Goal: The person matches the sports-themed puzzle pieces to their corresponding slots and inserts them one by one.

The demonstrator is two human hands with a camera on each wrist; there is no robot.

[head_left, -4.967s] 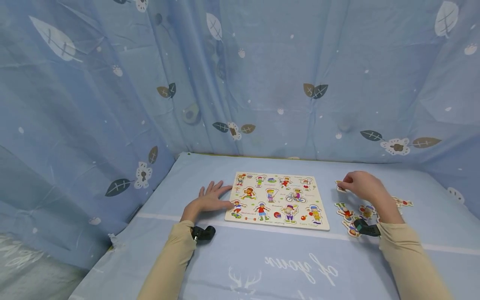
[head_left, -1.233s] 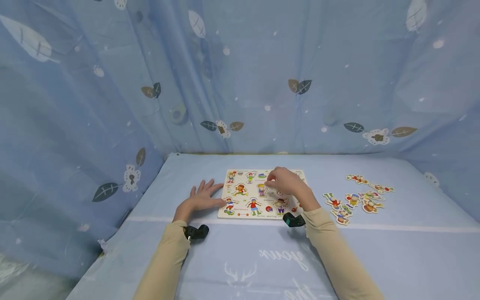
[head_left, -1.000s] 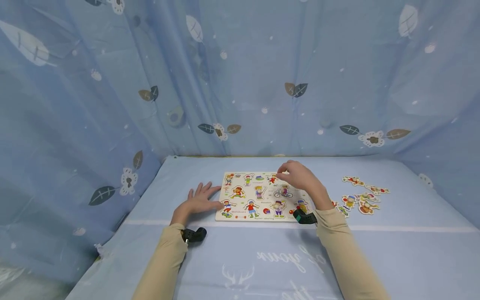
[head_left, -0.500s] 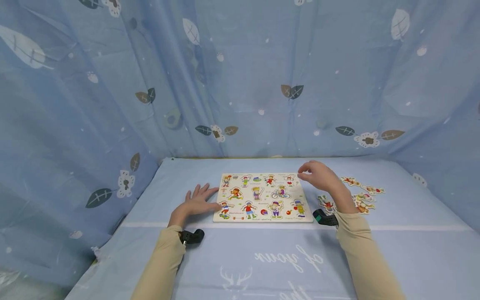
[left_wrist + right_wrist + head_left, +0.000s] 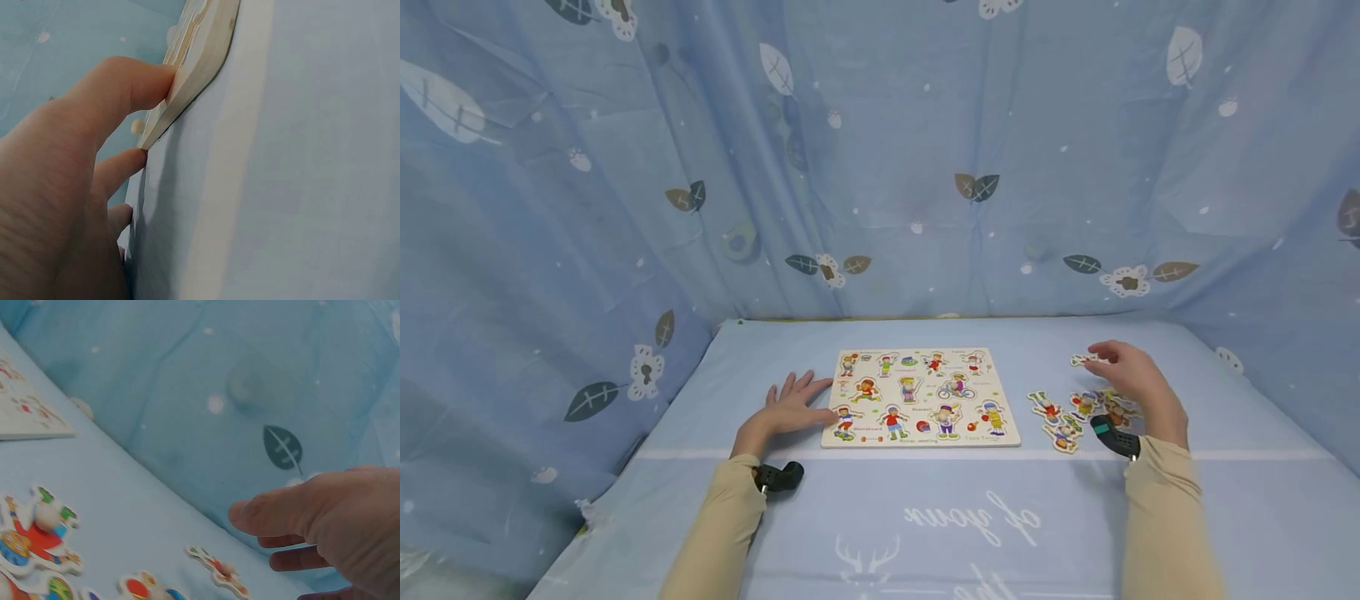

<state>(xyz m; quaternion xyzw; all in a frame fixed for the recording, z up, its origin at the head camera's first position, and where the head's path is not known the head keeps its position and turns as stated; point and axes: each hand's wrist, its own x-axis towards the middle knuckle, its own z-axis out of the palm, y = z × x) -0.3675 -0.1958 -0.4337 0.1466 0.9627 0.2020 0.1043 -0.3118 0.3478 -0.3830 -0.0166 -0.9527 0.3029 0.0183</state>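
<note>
A pale wooden puzzle board printed with sports figures lies on the table. My left hand is at its left edge, fingers spread; in the left wrist view the thumb rests on the board's corner and a fingertip touches its side. At the right, my right hand hovers by a small flat puzzle piece. In the right wrist view this knobbed piece lies on the cloth, apart from the loosely bent fingers, which hold nothing.
Several loose figure pieces lie in a cluster right of the board, partly hidden by the right hand and its black wrist camera. A blue patterned curtain hangs behind and left of the cloth-covered table.
Five seconds ago the right hand held a piece at the right; later it was over the board. It has since swung right, back to the loose pieces. The left hand stays at the board.
</note>
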